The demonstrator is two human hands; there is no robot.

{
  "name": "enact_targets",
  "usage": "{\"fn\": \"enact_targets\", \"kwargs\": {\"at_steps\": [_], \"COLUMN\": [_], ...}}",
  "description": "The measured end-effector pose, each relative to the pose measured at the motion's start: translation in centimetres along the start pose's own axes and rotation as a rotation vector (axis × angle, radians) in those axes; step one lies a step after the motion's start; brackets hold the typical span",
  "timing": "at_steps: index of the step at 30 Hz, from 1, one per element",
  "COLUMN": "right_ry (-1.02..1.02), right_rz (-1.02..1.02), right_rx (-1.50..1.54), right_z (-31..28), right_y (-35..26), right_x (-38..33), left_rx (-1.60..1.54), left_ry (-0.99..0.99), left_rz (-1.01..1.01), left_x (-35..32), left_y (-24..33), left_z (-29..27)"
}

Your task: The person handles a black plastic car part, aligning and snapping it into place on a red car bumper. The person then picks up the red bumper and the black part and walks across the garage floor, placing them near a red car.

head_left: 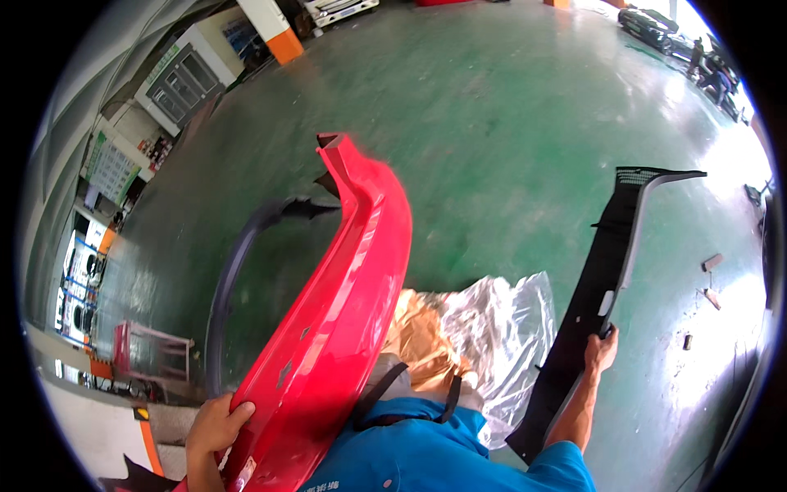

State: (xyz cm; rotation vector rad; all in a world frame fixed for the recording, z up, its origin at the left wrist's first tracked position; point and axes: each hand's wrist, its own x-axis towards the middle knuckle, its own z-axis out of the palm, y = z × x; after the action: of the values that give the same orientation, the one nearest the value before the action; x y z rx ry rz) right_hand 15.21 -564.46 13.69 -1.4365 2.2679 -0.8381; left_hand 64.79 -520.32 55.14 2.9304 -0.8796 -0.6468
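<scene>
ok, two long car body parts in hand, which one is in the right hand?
The long black trim panel, gripped at its edge by the right hand. The other, the glossy red bumper, is held by the left hand.

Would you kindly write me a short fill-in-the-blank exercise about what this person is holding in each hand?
1. The left hand grips the edge of a long bumper coloured ____.
2. The right hand holds a long trim panel coloured ____.
3. The floor is painted ____.
4. A crumpled sheet of clear ____ lies between the two parts.

Missing words: red; black; green; plastic
</scene>
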Motion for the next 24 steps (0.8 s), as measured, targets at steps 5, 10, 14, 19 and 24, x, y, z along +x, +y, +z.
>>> {"fn": "enact_targets", "kwargs": {"at_steps": [5,10,14,19,24], "right_ry": [-0.029,-0.136,-0.101,-0.126,-0.115], "right_rz": [0.031,0.054,0.083,0.139,0.122], "right_rx": [-0.007,-0.018,-0.026,-0.158,-0.180], "right_z": [6.0,12.6,15.3,20.3,22.4], "right_y": [-2.6,-6.4,-9.9,-15.3,-24.4], "right_x": [6.4,10.5,16.9,26.0,33.7], "left_rx": [-0.051,-0.047,-0.026,0.052,0.100], "left_ry": [-0.101,-0.239,-0.248,-0.184,-0.239], "left_rz": [-0.038,-0.013,0.192,0.324,0.388], "left_x": [9.3,19.8,29.5,42.5,53.7], "left_y": [11.9,19.4,25.5,33.9,41.8], "left_z": [-2.7,-3.8,-3.5,-6.0,-9.8]}}
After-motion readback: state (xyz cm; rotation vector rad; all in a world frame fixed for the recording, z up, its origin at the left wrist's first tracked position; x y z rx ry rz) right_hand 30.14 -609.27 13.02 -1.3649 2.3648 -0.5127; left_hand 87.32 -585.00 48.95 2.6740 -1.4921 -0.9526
